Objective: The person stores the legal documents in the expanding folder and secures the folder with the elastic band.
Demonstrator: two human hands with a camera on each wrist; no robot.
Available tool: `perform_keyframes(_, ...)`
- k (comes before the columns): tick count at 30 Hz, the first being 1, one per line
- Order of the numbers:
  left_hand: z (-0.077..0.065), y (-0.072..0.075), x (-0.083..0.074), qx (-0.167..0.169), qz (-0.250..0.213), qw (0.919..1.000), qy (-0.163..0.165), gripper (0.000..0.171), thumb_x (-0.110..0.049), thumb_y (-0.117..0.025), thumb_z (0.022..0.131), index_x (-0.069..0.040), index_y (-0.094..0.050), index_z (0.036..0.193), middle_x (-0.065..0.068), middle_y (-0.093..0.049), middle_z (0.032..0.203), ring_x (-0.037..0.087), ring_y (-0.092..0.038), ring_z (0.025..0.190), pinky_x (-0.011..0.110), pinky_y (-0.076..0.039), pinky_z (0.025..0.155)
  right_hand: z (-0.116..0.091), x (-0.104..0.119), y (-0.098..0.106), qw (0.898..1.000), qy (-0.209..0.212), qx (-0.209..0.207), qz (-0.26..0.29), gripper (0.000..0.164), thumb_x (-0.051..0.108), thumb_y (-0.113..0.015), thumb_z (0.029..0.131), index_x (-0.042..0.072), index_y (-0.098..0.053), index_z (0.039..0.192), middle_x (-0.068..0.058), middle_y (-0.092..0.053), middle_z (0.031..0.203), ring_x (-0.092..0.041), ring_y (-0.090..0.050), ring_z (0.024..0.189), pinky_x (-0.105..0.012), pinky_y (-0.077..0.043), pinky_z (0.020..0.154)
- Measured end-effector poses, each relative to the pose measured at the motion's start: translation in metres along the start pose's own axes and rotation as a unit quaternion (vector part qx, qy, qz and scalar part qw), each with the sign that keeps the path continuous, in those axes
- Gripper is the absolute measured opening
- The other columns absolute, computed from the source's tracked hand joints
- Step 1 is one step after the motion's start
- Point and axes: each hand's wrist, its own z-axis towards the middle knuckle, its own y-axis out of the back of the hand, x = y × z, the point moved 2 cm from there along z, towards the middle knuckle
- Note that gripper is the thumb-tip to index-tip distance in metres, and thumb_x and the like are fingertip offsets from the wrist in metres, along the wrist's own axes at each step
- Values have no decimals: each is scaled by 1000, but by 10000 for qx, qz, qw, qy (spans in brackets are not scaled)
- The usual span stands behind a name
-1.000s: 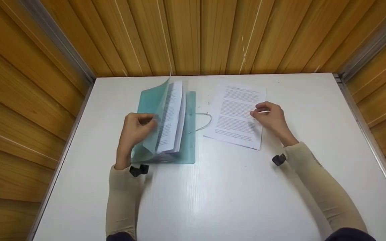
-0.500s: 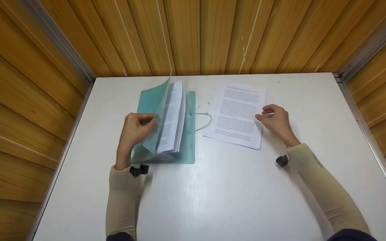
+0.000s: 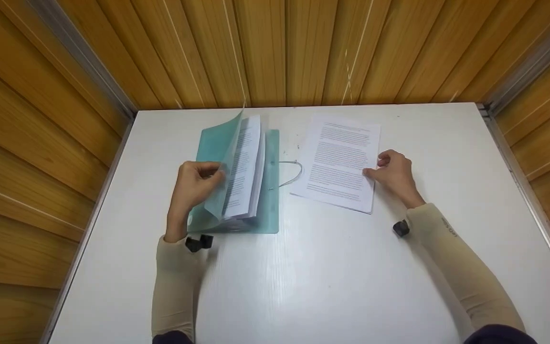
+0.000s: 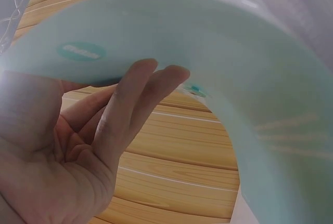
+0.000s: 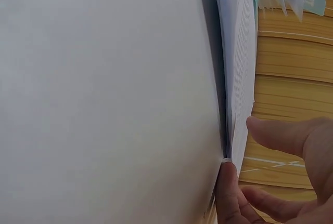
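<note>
My left hand [image 3: 195,185] pinches the free edge of the translucent green cover of a folder [image 3: 271,210] and holds it bent upward; in the left wrist view the cover [image 4: 171,31] arches over the fingers. Inside the folder, printed pages [image 3: 242,177] stand partly raised. To its right lies a stack of printed sheets [image 3: 339,157]. My right hand [image 3: 396,176] is at the stack's right edge. Its thumb reaches over the top sheet, while in the right wrist view a fingertip [image 5: 227,174] meets the lower edge of the sheets [image 5: 237,52], with a gap between thumb and finger.
A thin wire loop [image 3: 299,171] sticks out from the folder's right side toward the stack. Everything lies on a white table [image 3: 313,277]. Wood-look panels [image 3: 303,52] enclose the back and both sides.
My right hand has drawn back rightward from over the stack to its edge, and its thumb has come down lower on the page. The left hand and the cover have stayed in place.
</note>
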Motion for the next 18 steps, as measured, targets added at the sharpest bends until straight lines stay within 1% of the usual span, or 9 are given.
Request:
perform_keyframes(3, 0, 0, 0, 8, -52, 10000, 17, 24, -2, -71, 94, 5, -80, 115, 22, -79, 113, 34, -78, 99, 24, -58, 78, 1, 1, -1, 10000, -19, -11, -95, 68, 22, -84, 88, -10, -54, 139, -27, -62, 128, -38, -60, 113, -45, -51, 93)
perform_keyframes(6, 0, 0, -1, 23, -96, 10000, -16, 24, -2, -71, 94, 5, -80, 115, 22, -79, 112, 33, -78, 98, 20, -57, 76, 1, 3, -2, 9999, -39, -22, -162, 68, 19, -85, 87, -10, -54, 140, -27, -62, 126, -36, -60, 109, -44, -52, 91)
perform_keyframes(11, 0, 1, -1, 32, -49, 10000, -54, 26, -4, -71, 94, 5, -80, 116, 21, -79, 113, 32, -78, 96, 16, -56, 75, 2, 5, -2, 9999, -33, 0, -119, 67, 16, -85, 87, -11, -54, 140, -27, -62, 126, -36, -59, 107, -44, -52, 91)
perform_keyframes(14, -1, 1, -1, 28, -40, 10000, -33, 26, -4, -71, 94, 5, -79, 117, 21, -79, 113, 32, -78, 96, 18, -56, 75, 3, 6, -2, 10000, -22, 1, -84, 67, 14, -86, 87, -11, -54, 140, -27, -62, 127, -36, -59, 109, -44, -52, 93)
perform_keyframes(18, -1, 1, -1, 31, -17, 10000, -27, 26, -5, -71, 95, 4, -80, 117, 22, -79, 114, 33, -78, 97, 21, -58, 76, 3, 6, -1, 9999, -10, -26, -127, 67, 13, -85, 87, -11, -54, 141, -28, -62, 127, -37, -60, 108, -43, -52, 91)
